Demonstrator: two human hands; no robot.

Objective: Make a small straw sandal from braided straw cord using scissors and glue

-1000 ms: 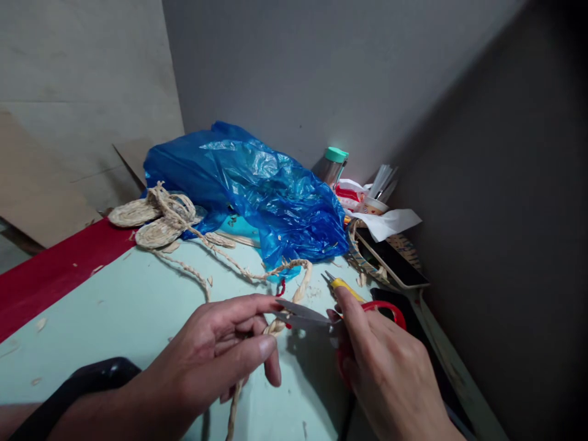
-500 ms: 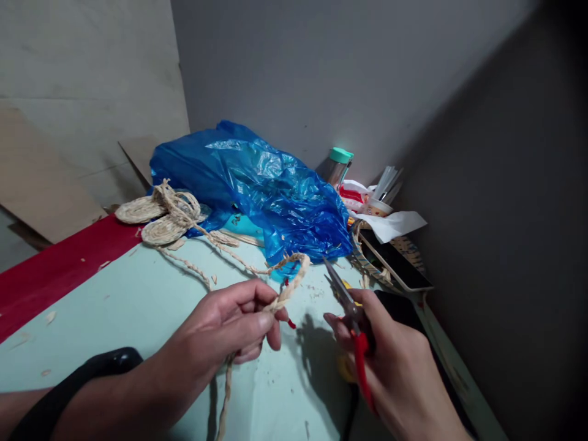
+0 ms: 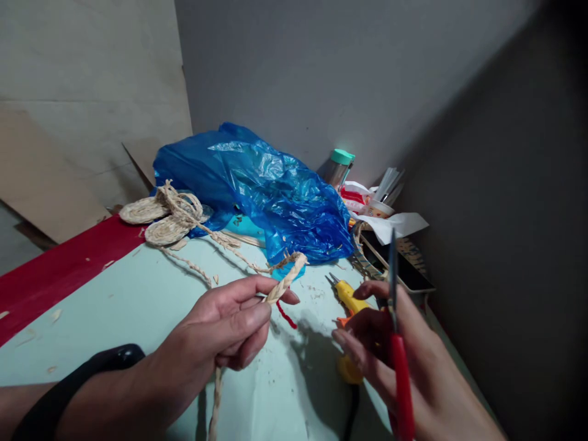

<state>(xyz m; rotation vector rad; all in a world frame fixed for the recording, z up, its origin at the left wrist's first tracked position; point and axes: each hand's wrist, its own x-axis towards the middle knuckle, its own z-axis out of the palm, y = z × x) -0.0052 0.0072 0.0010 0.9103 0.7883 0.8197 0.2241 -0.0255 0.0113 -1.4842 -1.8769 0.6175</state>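
Note:
My left hand (image 3: 225,331) pinches a braided straw cord (image 3: 287,278) between thumb and fingers; the cord runs up past my fingertips and hangs down below my palm. A short red thread (image 3: 287,315) dangles just under the pinch. My right hand (image 3: 404,361) is closed round red-handled scissors (image 3: 397,361), whose shut blades point straight up. A yellow glue gun (image 3: 346,297) lies on the pale green table (image 3: 138,300) just beyond my right fingers. A black band sits on my left wrist.
A crumpled blue plastic bag (image 3: 261,190) lies at the back. Two small woven straw soles (image 3: 156,220) with loose braid rest at the back left beside a red strip (image 3: 59,263). A green-capped bottle (image 3: 337,165), paper cup, tissue and a tray crowd the right wall.
The scissors left the cord, swung away to the right and now point upward. The glue gun has come into view. My left hand keeps its pinch on the braid.

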